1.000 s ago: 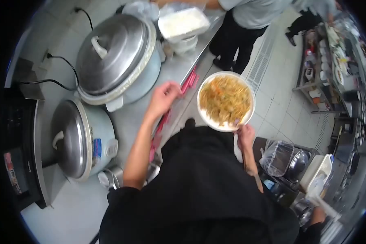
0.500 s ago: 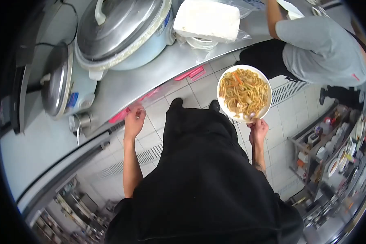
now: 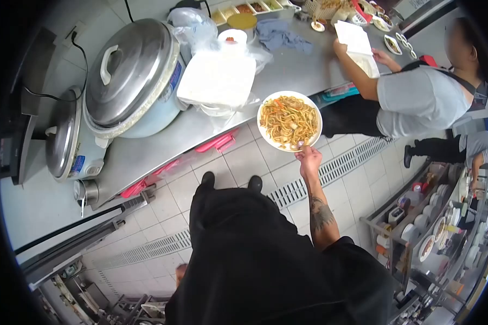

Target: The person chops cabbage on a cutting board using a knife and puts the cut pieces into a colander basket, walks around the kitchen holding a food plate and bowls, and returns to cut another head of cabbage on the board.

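A round white plate (image 3: pixel 264 135) full of noodles (image 3: pixel 288 122) with bits of orange and onion is gripped at its near rim by my right hand (image 3: pixel 309 158). The plate is over the floor, close to the edge of the steel counter (image 3: pixel 293 73). My left hand (image 3: pixel 181 269) hangs low beside my dark clothing; only a small part shows and its fingers cannot be made out. White foam boxes (image 3: pixel 217 78) in plastic are on the counter, left of the plate.
Two large cookers (image 3: pixel 133 81) (image 3: pixel 65 135) stand at the left. A co-worker (image 3: pixel 423 100) at the counter holds an open white box (image 3: pixel 358 46). Another person (image 3: pixel 480 149) is farther right, near a shelf rack (image 3: pixel 412 222) of dishes. A blue cloth (image 3: pixel 282 35) lies on the counter.
The view has turned and shows more of the counter. My right arm has stretched forward with the plate, now nearer the counter edge. My left hand has dropped back toward my body.
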The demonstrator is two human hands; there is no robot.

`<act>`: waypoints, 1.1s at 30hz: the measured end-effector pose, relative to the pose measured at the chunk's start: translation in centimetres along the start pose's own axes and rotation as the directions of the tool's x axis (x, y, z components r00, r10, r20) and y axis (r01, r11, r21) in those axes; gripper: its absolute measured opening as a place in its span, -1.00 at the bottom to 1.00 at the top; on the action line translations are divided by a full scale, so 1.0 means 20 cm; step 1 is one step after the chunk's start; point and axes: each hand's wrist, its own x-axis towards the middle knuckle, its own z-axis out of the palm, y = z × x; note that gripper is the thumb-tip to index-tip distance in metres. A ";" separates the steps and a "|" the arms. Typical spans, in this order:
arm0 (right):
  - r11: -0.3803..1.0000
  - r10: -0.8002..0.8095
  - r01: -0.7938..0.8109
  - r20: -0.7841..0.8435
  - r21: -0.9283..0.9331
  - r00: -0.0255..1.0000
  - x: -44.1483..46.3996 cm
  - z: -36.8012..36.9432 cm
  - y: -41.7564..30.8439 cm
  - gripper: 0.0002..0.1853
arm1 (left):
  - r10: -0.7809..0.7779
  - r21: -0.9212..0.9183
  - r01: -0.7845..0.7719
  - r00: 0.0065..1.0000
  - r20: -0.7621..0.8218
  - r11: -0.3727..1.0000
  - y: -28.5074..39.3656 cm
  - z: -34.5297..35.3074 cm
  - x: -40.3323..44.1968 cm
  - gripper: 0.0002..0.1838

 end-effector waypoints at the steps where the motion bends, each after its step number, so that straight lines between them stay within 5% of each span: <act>1: 1.000 -0.009 0.009 0.016 0.001 1.000 0.07 0.03 -0.01 -0.79 | -0.376 -0.303 0.387 0.922 0.096 0.871 -0.01 0.16 -0.13 -0.71; 2: 0.999 -0.034 0.034 0.024 0.015 0.999 0.17 0.04 -0.01 -0.80 | -0.565 -0.490 0.559 0.811 0.154 0.669 0.04 0.20 -0.17 -0.71; 4: 0.999 -0.052 0.052 0.062 0.004 0.997 0.32 0.01 -0.05 -0.83 | -0.688 -0.635 0.629 0.696 0.206 0.447 0.20 0.17 -0.16 -0.72; 10: 0.996 -0.035 0.029 0.074 0.084 0.997 0.75 0.23 -0.11 -0.80 | -0.741 -0.757 0.564 0.652 0.164 0.328 0.41 0.11 -0.06 -0.72; 15: 1.000 -0.013 0.016 0.171 -0.017 0.985 0.91 0.39 -0.20 -0.73 | -0.689 -0.700 0.514 0.723 0.044 0.495 0.26 0.15 -0.15 -0.73; 18: 0.996 -0.067 0.069 -0.037 0.059 0.997 0.85 0.44 -0.19 -0.68 | -0.268 -0.160 0.227 0.908 -0.322 0.961 0.14 0.20 -0.16 -0.73; 19: 0.996 -0.061 0.065 -0.071 0.063 0.996 0.85 0.42 -0.11 -0.70 | -0.528 -0.555 0.397 0.845 -0.092 0.731 0.09 0.28 -0.18 -0.73; 20: 0.995 -0.049 0.058 -0.111 0.084 0.993 0.74 0.43 -0.05 -0.75 | -0.745 -0.918 0.385 0.640 0.189 0.097 0.12 0.26 -0.17 -0.72; 21: 0.993 -0.016 0.031 -0.132 0.114 0.991 0.64 0.41 0.05 -0.79 | -0.833 -0.913 0.203 0.376 0.407 -0.354 0.17 0.26 -0.16 -0.71; 22: 0.997 0.026 -0.017 -0.133 0.070 0.991 0.58 0.33 0.23 -0.82 | -0.819 -0.935 0.219 0.454 0.350 -0.278 0.14 0.27 -0.12 -0.72; 23: 0.664 -0.182 0.334 0.289 -0.669 0.940 0.57 0.18 0.40 -0.89 | -0.797 -0.954 0.223 0.529 0.290 -0.199 0.13 0.25 -0.09 -0.69; 24: 0.880 -0.078 0.186 0.253 -0.437 0.964 0.49 0.02 0.60 -0.80 | -0.768 -0.969 0.214 0.598 0.227 -0.120 0.13 0.25 -0.05 -0.63; 25: 0.420 0.093 0.239 0.304 -0.875 0.948 0.35 -0.11 0.71 -0.61 | -0.755 -0.942 0.074 0.580 0.307 -0.326 0.22 0.07 -0.03 -0.61; 26: 0.398 0.250 0.182 0.298 -0.899 0.921 0.19 -0.10 0.81 -0.63 | -0.817 -0.973 0.105 0.530 0.229 -0.205 0.18 0.14 -0.02 -0.62; 27: 0.518 0.385 0.006 0.240 -0.855 0.891 0.02 0.01 0.87 -0.65 | -0.812 -0.976 -0.011 0.557 0.173 -0.215 0.05 0.33 -0.01 -0.64; 28: 0.509 0.478 -0.058 0.226 -0.859 0.849 -0.09 0.08 0.94 -0.67 | -0.883 -0.961 0.273 0.442 0.156 -0.033 0.04 0.25 -0.02 -0.68; 30: 0.406 0.585 -0.008 0.253 -0.914 0.770 -0.29 0.33 1.06 -0.70 | -0.930 -0.916 0.333 0.355 -0.098 0.224 -0.10 0.35 -0.02 -0.70; 32: 0.321 0.637 0.144 0.325 -0.936 0.699 -0.44 0.68 1.19 -0.74 | -0.993 -0.957 0.282 0.105 -0.044 0.072 -0.29 0.36 0.07 -0.70; 33: 0.282 0.657 0.222 0.356 -0.933 0.665 -0.58 0.89 1.26 -0.76 | -0.995 -0.995 0.098 0.095 0.015 -0.005 -0.38 0.24 -0.03 -0.68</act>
